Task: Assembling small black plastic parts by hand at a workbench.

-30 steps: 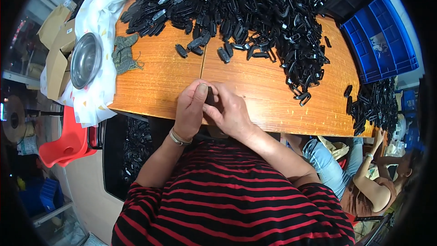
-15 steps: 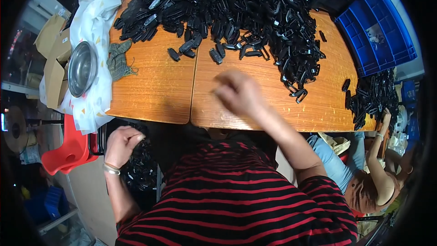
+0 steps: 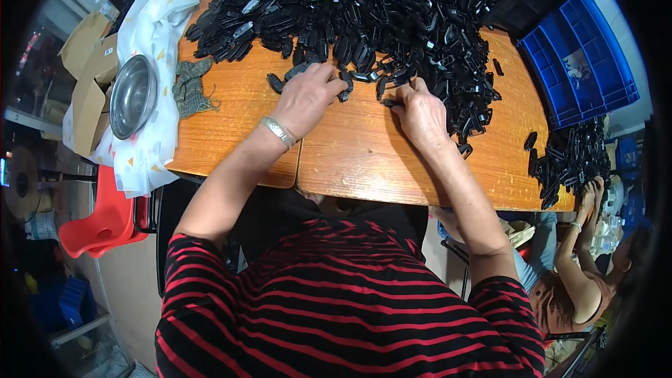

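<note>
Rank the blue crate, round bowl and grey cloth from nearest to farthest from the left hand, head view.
From the left hand:
1. Grey cloth, to its left.
2. Round bowl, farther left.
3. Blue crate, far right.

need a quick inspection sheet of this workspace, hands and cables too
Surface: wood-look table, worn in spots, with a seam
Job's things: large heap of small black parts at the far side, smaller heap at right
Clutter: round bowl on white patterned sheet, grey knitted piece at left
Hands: left hand at loose parts, right hand at the large heap's near edge; grips unclear
Cables: nothing seen
Surroundings: blue crate right, red chair left, co-worker lower right
</note>
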The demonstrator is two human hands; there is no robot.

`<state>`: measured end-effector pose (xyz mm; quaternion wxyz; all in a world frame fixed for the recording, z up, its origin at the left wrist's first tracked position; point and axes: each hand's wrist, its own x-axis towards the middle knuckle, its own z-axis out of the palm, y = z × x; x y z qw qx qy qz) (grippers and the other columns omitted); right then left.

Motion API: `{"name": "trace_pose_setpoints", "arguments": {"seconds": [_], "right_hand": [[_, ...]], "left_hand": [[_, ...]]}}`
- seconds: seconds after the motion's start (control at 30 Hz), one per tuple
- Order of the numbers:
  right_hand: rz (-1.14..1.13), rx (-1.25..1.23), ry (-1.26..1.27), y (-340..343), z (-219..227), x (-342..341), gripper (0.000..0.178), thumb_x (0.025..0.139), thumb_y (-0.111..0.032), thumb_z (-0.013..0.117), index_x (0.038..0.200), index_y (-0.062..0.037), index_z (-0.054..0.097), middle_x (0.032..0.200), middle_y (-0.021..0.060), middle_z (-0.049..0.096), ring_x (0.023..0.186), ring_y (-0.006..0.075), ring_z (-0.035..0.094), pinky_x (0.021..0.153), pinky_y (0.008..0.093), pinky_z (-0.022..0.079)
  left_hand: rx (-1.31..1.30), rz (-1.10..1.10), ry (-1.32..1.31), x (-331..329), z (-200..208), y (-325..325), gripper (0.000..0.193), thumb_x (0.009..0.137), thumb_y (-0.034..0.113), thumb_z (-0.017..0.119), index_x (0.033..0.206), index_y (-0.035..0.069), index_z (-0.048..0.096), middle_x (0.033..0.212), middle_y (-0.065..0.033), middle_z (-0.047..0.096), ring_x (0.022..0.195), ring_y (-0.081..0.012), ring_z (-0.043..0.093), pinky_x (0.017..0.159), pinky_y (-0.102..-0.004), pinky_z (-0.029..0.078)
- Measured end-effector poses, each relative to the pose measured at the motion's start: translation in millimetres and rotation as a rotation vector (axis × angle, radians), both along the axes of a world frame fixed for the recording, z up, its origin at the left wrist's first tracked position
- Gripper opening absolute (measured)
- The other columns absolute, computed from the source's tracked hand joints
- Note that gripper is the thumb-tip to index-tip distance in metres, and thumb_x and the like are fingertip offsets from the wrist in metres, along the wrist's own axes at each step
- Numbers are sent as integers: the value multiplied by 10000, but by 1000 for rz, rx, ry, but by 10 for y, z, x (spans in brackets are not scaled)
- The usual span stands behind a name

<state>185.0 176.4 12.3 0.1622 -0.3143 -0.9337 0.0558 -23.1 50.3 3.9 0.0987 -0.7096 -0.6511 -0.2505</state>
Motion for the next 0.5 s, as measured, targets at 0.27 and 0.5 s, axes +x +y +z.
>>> {"name": "trace_pose_setpoints", "arguments": {"seconds": [0.27, 0.5], "right_hand": [[33, -230, 92, -87, -30, 183, 244, 746, -92, 784, 796, 7, 568, 785, 175, 604, 730, 345, 634, 632, 413, 501], [72, -339, 170, -262, -16, 132, 242, 790, -100, 764, 795, 12, 550, 760, 170, 587, 693, 332, 604, 626, 409, 478]], "left_hand": [[-70, -12, -61, 7, 23, 89, 204, 754, 69, 720, 919, 62, 600, 916, -76, 570, 879, -278, 581, 735, -373, 501], [-113, 3, -147, 73, -60, -14, 226, 756, 70, 729, 935, 51, 593, 904, -92, 568, 883, -298, 584, 732, -383, 497]]}}
